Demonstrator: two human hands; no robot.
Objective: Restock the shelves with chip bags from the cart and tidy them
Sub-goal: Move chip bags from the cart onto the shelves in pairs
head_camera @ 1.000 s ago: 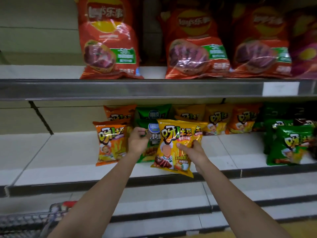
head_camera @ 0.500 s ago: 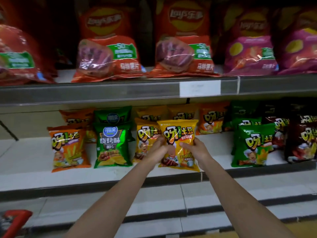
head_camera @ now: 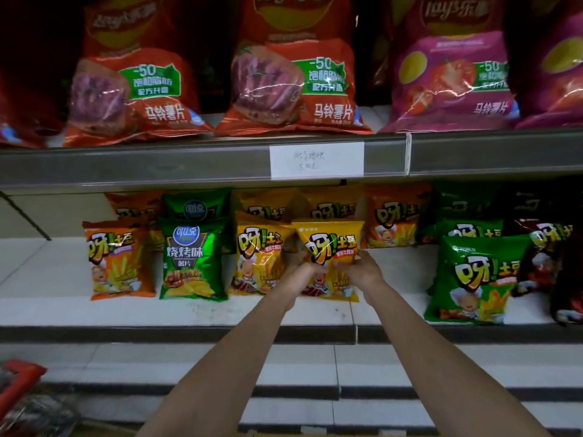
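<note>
A yellow chip bag (head_camera: 331,244) stands upright on the white middle shelf (head_camera: 391,272), held from both sides. My left hand (head_camera: 304,272) grips its left edge and my right hand (head_camera: 359,271) grips its right edge at mid height. Another yellow bag (head_camera: 258,257) stands just to its left, touching it. More yellow bags sit behind in the back row. The red cart (head_camera: 19,383) shows at the bottom left corner.
Left of the yellow bags stand a green bag (head_camera: 192,260) and an orange bag (head_camera: 116,260). To the right are an orange bag (head_camera: 394,222), green bags (head_camera: 473,279) and dark bags (head_camera: 549,247). Large red and pink bags (head_camera: 290,83) fill the upper shelf.
Both hands carried the yellow bag further in and set it upright beside the other yellow bag. The view shifted right and closer to the shelf.
</note>
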